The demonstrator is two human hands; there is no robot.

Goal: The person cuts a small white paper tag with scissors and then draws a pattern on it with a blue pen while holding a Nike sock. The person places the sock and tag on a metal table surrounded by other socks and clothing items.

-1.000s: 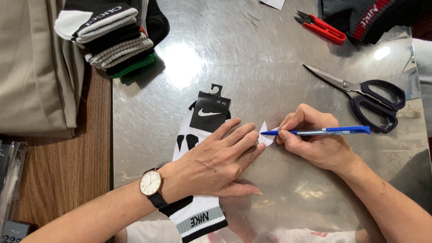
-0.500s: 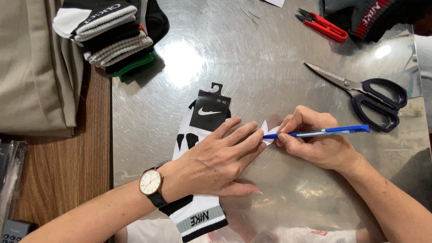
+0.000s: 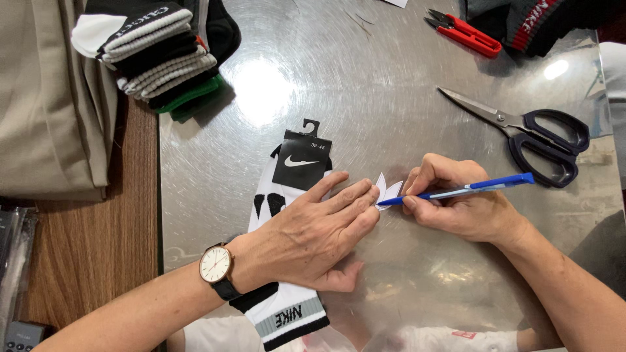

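A white and black sock pair (image 3: 280, 195) with a black card header lies on the steel table top (image 3: 365, 85). My left hand (image 3: 313, 231), a watch on its wrist, presses flat on the sock, its fingertips reaching a small white paper tag (image 3: 388, 191) at the sock's right side. My right hand (image 3: 456, 205) grips a blue pen (image 3: 469, 189) with its tip on that tag.
Large black-handled scissors (image 3: 528, 130) lie to the right, red thread snips (image 3: 466, 34) at the back. A stack of folded socks (image 3: 156, 55) sits back left beside beige fabric (image 3: 45, 98). Dark socks (image 3: 535, 19) lie at the back right. A wooden surface (image 3: 98, 241) borders the left.
Both hands stay in place; the pen tip has shifted only slightly on the tag.
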